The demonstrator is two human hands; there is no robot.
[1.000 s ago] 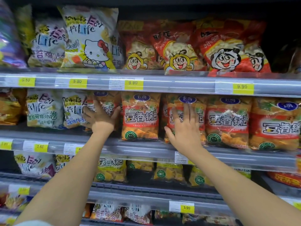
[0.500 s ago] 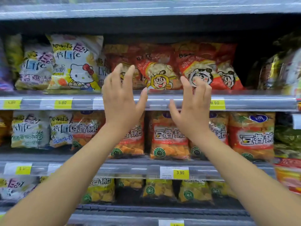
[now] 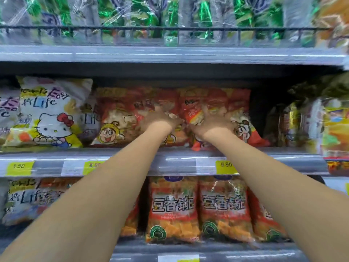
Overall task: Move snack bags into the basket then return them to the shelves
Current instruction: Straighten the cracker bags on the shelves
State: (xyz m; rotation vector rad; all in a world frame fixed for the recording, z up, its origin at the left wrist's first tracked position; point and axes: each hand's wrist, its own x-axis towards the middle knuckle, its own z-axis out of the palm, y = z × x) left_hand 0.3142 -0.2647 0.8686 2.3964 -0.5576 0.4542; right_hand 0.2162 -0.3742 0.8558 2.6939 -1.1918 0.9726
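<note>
Red crinkly plastic snack bags with cartoon faces (image 3: pixel 120 118) stand at the front edge of the grey metal middle shelf (image 3: pixel 292 161), around its centre. Both bare arms are up there: left grip (image 3: pixel 162 118) and right grip (image 3: pixel 212 118) sit side by side, blurred, each spread wide with splayed fingers lying on the bag fronts. A white cat-print plastic bag (image 3: pixel 51 114) stands toward the shelf's left end. Orange-and-red clear-window bags (image 3: pixel 172 208) line the shelf below.
</note>
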